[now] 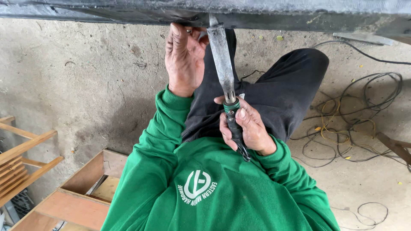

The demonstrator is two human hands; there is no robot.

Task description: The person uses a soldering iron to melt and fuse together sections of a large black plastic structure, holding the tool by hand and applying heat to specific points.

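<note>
My right hand [248, 126] grips the dark handle of a soldering iron [222, 64], whose long grey barrel points up at the edge of a dark board [257, 13] at the top of the view. My left hand [184, 57] reaches up to that same edge, fingers curled around something small next to the iron's tip; what it pinches is too small to tell. Both arms wear green sleeves. My black trousers [282, 90] lie below the hands.
Tangled black and yellow wires [355, 124] lie on the concrete floor at the right. A wooden box frame [81, 192] sits at the lower left, with slatted wooden pieces [21, 162] at the far left. A grey strip [364, 38] lies at the upper right.
</note>
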